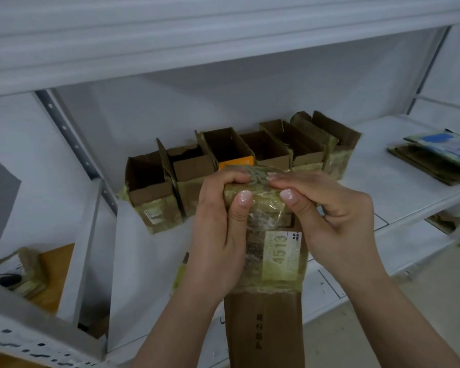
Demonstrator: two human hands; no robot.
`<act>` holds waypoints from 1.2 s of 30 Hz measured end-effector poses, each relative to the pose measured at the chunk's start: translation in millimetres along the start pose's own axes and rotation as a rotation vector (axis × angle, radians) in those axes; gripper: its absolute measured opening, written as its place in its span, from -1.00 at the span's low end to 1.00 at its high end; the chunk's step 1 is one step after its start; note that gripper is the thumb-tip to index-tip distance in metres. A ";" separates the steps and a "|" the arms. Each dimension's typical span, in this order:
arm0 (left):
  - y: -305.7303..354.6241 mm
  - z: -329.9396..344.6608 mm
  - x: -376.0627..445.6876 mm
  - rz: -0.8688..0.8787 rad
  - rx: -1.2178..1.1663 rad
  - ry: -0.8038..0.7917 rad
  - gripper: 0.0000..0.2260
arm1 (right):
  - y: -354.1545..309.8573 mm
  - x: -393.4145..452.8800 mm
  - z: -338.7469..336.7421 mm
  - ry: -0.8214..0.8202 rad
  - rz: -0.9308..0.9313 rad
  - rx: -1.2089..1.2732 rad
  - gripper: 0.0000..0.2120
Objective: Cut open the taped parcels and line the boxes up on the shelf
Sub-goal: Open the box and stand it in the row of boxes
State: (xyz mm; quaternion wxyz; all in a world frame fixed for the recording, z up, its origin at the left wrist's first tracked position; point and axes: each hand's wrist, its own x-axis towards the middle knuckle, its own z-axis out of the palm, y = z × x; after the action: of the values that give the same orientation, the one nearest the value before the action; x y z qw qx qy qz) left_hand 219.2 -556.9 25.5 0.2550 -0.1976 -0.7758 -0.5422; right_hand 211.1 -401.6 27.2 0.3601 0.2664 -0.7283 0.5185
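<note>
A long brown taped parcel (pixel 266 314) with a label reading 4513 stands on end in front of me. My left hand (pixel 218 235) grips its taped upper end from the left, thumb on the front. My right hand (pixel 327 219) grips the same end from the right, fingers over the top and thumb pressing the tape. Behind them, a row of several opened cardboard boxes (pixel 234 160) stands along the white shelf (pixel 383 187), flaps up, wrapped in yellowish tape. No cutting tool is visible.
A flat stack of cardboard and a blue-labelled packet (pixel 441 155) lies at the shelf's right end. Lower left, another taped parcel (pixel 19 272) rests on a brown box in the neighbouring bay. A perforated metal upright (pixel 72 139) divides the bays.
</note>
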 end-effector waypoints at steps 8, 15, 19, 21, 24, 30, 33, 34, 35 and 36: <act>-3.4 4.9 -4.2 0.091 -0.001 -0.055 -0.61 | -6.6 -3.5 2.1 -0.059 0.054 0.036 -0.75; -6.0 5.7 -9.9 0.064 0.016 -0.067 -0.39 | -7.5 -5.9 4.2 -0.049 0.055 0.030 -0.81; -8.8 8.9 -9.5 0.018 -0.012 -0.065 -0.31 | -10.4 -9.4 10.0 0.061 0.016 -0.077 -0.86; -10.8 10.1 -8.6 -0.015 -0.061 -0.019 -0.46 | -12.4 -12.8 14.3 0.044 0.033 -0.117 -0.83; -20.8 3.5 -4.6 -0.092 -0.065 0.032 -0.62 | -12.9 -10.9 8.1 -0.174 0.142 0.032 -0.73; -35.0 -31.1 8.8 -0.089 -0.207 -0.239 -0.57 | 12.8 22.1 -59.7 -0.871 0.370 -0.015 -0.11; -32.9 -36.2 12.2 -0.068 -0.296 -0.333 -0.54 | 14.1 28.3 -68.3 -1.079 0.462 0.003 0.06; -32.2 -35.5 13.6 -0.074 -0.289 -0.334 -0.54 | 12.8 28.6 -67.5 -1.069 0.458 -0.023 0.03; -31.9 -34.0 15.2 -0.083 -0.270 -0.309 -0.57 | 11.6 28.2 -65.8 -1.031 0.462 -0.053 -0.02; -33.7 -32.3 17.0 -0.095 -0.215 -0.253 -0.61 | 10.4 27.0 -62.8 -0.978 0.485 -0.100 -0.06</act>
State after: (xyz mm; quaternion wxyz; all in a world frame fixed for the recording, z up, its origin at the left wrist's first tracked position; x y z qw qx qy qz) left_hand 192.0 -598.1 20.0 0.1069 -0.2537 -0.7478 -0.6041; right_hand 202.6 -339.2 55.7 -0.1381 0.2831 -0.8752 0.3671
